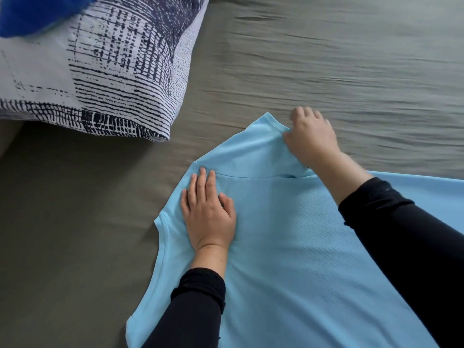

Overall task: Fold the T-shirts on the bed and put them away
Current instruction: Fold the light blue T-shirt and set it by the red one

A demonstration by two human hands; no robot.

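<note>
Light-blue T-shirt (288,234) spread on the bed (326,71). My left hand (209,214) presses it flat, fingers straight; my right hand (310,139) pinches the shoulder fabric. Step: first fold; next, probably draw that shoulder across.

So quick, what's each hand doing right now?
Left hand: open, pressing flat on the light blue T-shirt.
Right hand: pinching the T-shirt's upper edge.

Left hand (209,217) flattens T-shirt (288,247); right hand (310,139) pinches its edge.
</note>
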